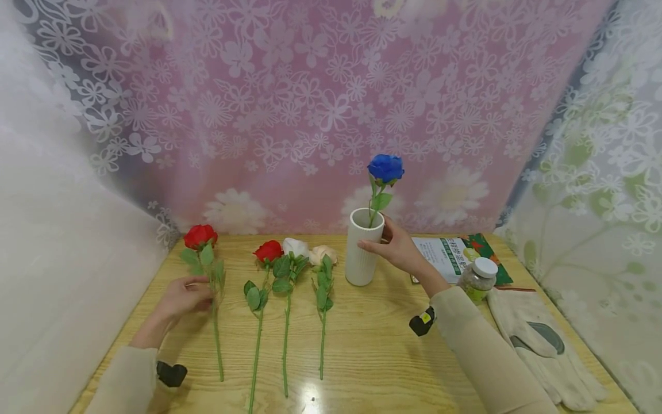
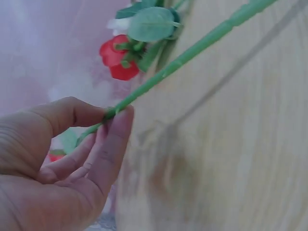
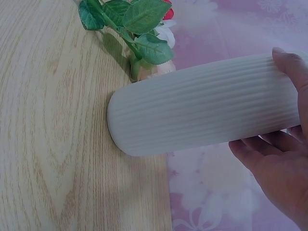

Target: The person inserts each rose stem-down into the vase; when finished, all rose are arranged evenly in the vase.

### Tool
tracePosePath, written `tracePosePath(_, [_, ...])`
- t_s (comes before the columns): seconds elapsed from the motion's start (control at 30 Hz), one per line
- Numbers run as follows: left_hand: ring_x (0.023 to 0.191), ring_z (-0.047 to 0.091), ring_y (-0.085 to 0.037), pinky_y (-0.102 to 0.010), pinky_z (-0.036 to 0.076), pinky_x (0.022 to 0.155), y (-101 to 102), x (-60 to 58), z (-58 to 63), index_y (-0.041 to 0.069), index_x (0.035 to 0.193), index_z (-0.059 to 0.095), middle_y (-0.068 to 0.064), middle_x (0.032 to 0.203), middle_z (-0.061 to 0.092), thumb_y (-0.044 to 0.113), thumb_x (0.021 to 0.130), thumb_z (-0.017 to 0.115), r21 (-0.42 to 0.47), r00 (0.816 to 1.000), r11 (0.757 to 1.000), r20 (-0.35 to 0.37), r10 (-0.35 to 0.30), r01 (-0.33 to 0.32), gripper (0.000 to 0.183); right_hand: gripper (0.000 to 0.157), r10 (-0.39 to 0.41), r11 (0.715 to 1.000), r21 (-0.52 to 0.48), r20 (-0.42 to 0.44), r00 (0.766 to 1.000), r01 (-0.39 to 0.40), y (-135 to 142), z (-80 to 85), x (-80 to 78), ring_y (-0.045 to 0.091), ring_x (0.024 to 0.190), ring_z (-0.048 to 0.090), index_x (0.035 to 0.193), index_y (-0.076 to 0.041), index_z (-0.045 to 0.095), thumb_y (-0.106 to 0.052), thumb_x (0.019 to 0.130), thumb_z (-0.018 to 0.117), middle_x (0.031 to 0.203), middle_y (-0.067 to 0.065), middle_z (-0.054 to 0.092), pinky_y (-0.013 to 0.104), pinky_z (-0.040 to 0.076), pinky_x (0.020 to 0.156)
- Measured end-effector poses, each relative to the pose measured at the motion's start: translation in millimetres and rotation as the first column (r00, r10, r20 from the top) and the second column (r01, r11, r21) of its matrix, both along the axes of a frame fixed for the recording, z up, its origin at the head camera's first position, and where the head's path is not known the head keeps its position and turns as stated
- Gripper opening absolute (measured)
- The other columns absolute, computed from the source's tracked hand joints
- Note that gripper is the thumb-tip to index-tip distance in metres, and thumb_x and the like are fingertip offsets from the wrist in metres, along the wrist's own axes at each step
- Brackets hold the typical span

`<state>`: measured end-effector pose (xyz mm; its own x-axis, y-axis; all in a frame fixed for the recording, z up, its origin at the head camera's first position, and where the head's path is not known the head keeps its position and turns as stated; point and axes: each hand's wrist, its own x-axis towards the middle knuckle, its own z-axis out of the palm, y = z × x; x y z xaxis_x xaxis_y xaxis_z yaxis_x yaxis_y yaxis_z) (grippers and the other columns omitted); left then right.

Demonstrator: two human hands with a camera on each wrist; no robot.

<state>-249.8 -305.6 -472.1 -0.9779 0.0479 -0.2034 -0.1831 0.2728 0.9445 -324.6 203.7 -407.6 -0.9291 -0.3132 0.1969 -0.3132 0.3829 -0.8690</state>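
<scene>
A white ribbed vase [image 1: 360,256] stands on the wooden table with a blue rose [image 1: 386,168] upright in it. My right hand [image 1: 395,246] grips the vase near its rim, thumb on the front and fingers behind, as the right wrist view [image 3: 284,144] also shows. At the left, my left hand [image 1: 185,298] pinches the green stem of a red rose [image 1: 200,236] between thumb and fingertips; its stem [image 2: 173,66] slants across the left wrist view. Between the hands lie a second red rose [image 1: 268,251], a white rose [image 1: 296,247] and a cream rose [image 1: 323,254].
Right of the vase lie a printed packet [image 1: 445,259] and a lidded jar [image 1: 478,280]. Pale work gloves [image 1: 540,345] rest at the table's right edge. A pink flowered curtain [image 1: 289,115] hangs behind the table [image 1: 372,356].
</scene>
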Motion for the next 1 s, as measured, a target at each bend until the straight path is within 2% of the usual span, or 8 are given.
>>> tracePosePath(0.1, [0.085,0.077,-0.013,-0.034,0.066,0.082,2.6,-0.7,8.3,-0.017,0.155,0.03,-0.005,0.103,0.073,0.001,0.102,0.061,0.031,0.999,1.0,-0.047,-0.005,0.006,0.064,0.084,-0.002,1.0,0.002,-0.001,1.0,0.002,0.6,-0.4,-0.9,0.039,0.142,0.055,0.166,-0.032,0.031,-0.033,0.097,0.079,0.157,0.011,0.052,0.061,0.052,0.111])
tracePosePath(0.23, [0.085,0.076,-0.01,-0.031,0.066,0.083,8.3,-0.9,21.2,-0.013,0.156,0.03,0.0,0.103,0.071,0.004,0.104,0.062,0.029,0.995,0.999,-0.095,0.024,-0.022,0.063,0.084,0.0,1.0,0.002,0.002,1.0,0.0,0.6,0.1,-1.0,0.039,0.142,0.056,0.165,-0.032,0.032,-0.034,0.096,0.08,0.157,0.011,0.052,0.061,0.053,0.11])
tracePosePath(0.47, [0.087,0.075,-0.008,-0.028,0.065,0.085,20.3,-2.7,41.5,-0.007,0.155,0.031,0.011,0.091,0.071,0.008,0.104,0.06,0.089,0.983,0.994,-0.166,0.08,-0.066,0.061,0.084,0.004,1.0,0.001,0.005,1.0,-0.004,1.1,-0.4,-1.5,0.039,0.142,0.055,0.166,-0.032,0.031,-0.034,0.097,0.079,0.157,0.012,0.052,0.061,0.052,0.111])
tracePosePath(0.6, [0.09,0.074,-0.007,-0.031,0.065,0.087,28.0,-6.0,50.4,-0.003,0.152,0.035,0.011,0.089,0.071,0.007,0.104,0.062,0.155,0.969,0.984,-0.217,0.118,-0.086,0.057,0.084,0.004,1.0,0.002,0.004,1.0,-0.004,1.1,0.4,-1.2,0.039,0.143,0.055,0.166,-0.032,0.031,-0.034,0.097,0.079,0.158,0.011,0.052,0.061,0.052,0.111])
tracePosePath(0.73, [0.089,0.075,-0.008,-0.029,0.066,0.084,37.4,-9.5,59.7,0.0,0.148,0.038,0.01,0.09,0.073,0.006,0.103,0.065,0.228,0.95,0.968,-0.267,0.164,-0.103,0.053,0.084,0.012,1.0,-0.001,0.008,1.0,-0.012,1.4,0.2,-1.2,0.039,0.143,0.055,0.166,-0.032,0.03,-0.033,0.097,0.079,0.157,0.012,0.052,0.06,0.052,0.111])
tracePosePath(0.83, [0.089,0.075,-0.008,-0.026,0.065,0.082,46.0,-10.6,68.7,-0.002,0.152,0.037,0.01,0.091,0.075,0.006,0.102,0.067,0.254,0.933,0.961,-0.306,0.187,-0.109,0.058,0.084,0.017,1.0,-0.003,0.004,1.0,-0.017,1.8,-0.5,-1.3,0.039,0.143,0.055,0.166,-0.032,0.03,-0.032,0.098,0.078,0.157,0.012,0.052,0.06,0.052,0.111])
tracePosePath(1.0, [0.09,0.072,-0.006,-0.026,0.065,0.083,64.1,-11.9,83.7,-0.007,0.158,0.032,0.012,0.089,0.072,0.002,0.102,0.066,0.34,0.911,0.933,-0.337,0.236,-0.116,0.066,0.084,0.023,1.0,-0.004,-0.007,1.0,-0.023,1.6,-0.9,-1.2,0.039,0.142,0.055,0.166,-0.032,0.031,-0.031,0.097,0.079,0.157,0.011,0.052,0.061,0.052,0.111])
